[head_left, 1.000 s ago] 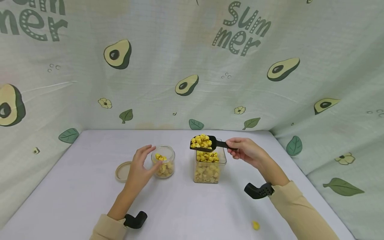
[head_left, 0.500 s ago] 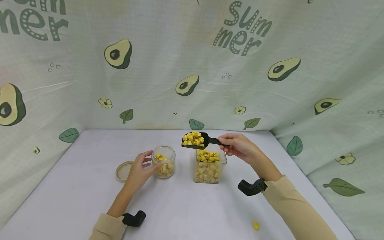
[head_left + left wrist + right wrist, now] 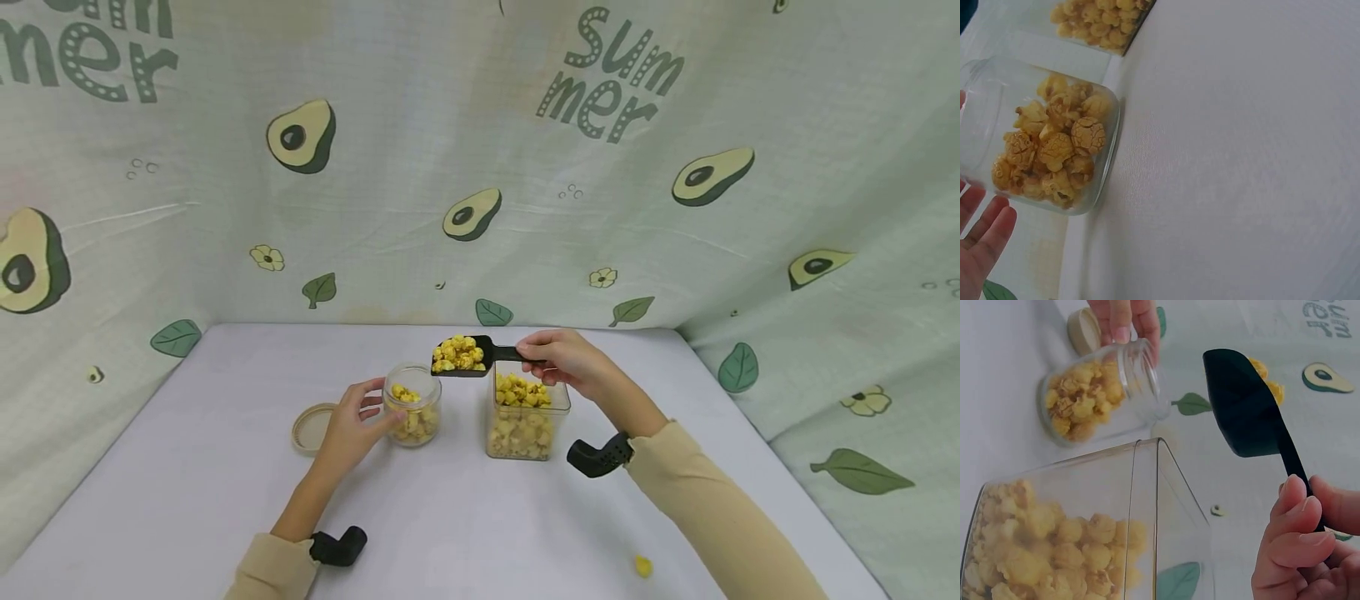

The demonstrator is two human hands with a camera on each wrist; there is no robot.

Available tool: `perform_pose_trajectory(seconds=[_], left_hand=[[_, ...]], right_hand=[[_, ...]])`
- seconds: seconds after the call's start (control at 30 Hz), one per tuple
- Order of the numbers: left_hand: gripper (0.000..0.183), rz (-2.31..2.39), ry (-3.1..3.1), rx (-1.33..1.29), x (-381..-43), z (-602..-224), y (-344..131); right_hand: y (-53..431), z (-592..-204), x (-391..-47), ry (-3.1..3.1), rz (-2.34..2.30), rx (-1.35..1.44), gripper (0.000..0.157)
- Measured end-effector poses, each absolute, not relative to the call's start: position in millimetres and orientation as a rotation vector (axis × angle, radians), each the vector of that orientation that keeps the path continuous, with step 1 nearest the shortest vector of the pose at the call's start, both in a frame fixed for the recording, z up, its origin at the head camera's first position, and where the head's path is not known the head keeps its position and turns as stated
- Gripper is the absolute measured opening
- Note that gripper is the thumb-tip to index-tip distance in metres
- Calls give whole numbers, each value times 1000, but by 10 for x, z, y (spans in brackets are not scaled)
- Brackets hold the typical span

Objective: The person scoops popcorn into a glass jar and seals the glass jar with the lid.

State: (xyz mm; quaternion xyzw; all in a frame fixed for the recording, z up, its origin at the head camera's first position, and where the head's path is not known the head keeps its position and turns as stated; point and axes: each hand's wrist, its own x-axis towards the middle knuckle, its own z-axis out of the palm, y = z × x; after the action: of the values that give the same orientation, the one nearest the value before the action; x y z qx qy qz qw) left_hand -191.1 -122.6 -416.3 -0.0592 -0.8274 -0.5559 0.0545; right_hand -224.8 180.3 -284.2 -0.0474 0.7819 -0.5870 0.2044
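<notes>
My right hand [image 3: 564, 358] grips the handle of a black scoop [image 3: 489, 355] heaped with yellow popcorn [image 3: 457, 353]. The scoop is held level, its front edge right at the rim of a round clear jar [image 3: 422, 422] in the head view. Around the left side of that jar, near the rim, are the thumb and fingers of my left hand [image 3: 351, 432]. Popcorn pieces [image 3: 1057, 147] fill the jar's lower part in the left wrist view. The right wrist view shows the scoop's dark underside [image 3: 1241, 403] from below.
Right of the jar stands a square clear container [image 3: 557, 402] with a lot of popcorn in it. A round beige lid [image 3: 306, 432] lies on the table left of the jar. One yellow piece [image 3: 642, 566] is near the front right. A printed cloth [image 3: 390, 275] hangs behind.
The loaded scoop has travelled left from over the square container to the jar's rim. My left hand, earlier spread beside the jar, has closed in around it.
</notes>
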Motion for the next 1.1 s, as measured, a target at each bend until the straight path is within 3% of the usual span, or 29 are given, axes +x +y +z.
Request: perform_pose_trajectory(seconds=[1.1], left_hand=[[67,-1633,-2545,-155,-1900,-4170,-1213]], right_hand=[[1391,-2781,-2382,2533,-1294,-141,20]])
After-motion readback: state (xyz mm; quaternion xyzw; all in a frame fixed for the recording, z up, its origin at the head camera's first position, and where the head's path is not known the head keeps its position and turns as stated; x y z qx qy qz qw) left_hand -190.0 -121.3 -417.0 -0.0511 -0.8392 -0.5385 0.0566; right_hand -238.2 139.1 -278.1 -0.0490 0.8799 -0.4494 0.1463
